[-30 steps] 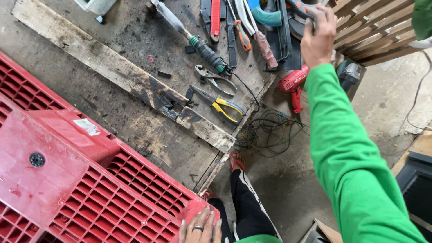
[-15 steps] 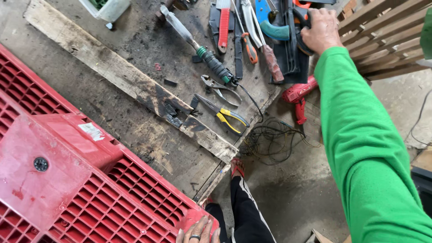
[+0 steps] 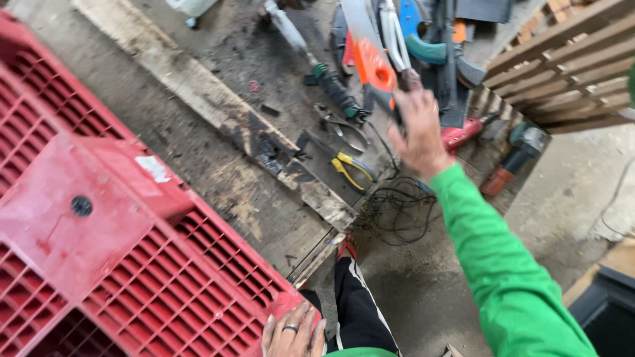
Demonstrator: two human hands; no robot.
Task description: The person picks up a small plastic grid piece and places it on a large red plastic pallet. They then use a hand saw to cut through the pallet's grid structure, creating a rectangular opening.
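Note:
My right hand [image 3: 420, 132], at the end of a green sleeve, is raised over the workbench and closed on the dark grip of an orange-and-grey tool [image 3: 372, 65]. That tool is blurred and points up and away from me. My left hand [image 3: 294, 334], with a ring on one finger, lies with fingers spread on the near corner of a red plastic pallet [image 3: 132, 264]. Under the right hand lie yellow-handled pliers [image 3: 354, 170], grey snips [image 3: 344, 122] and a long tool with a green-and-black handle [image 3: 334, 86].
A scorched wooden plank [image 3: 218, 112] runs across the dirty bench. Tangled black wire [image 3: 397, 211] lies on the floor by my red shoe [image 3: 347, 248]. A red power tool [image 3: 463, 132], a grinder [image 3: 519, 149] and a wooden slatted pallet [image 3: 569, 73] are at the right.
My right hand left the tools at the bench's back right and came down and left, now gripping the orange-and-grey tool. The view shifted closer to the bench. The left hand stayed on the pallet corner.

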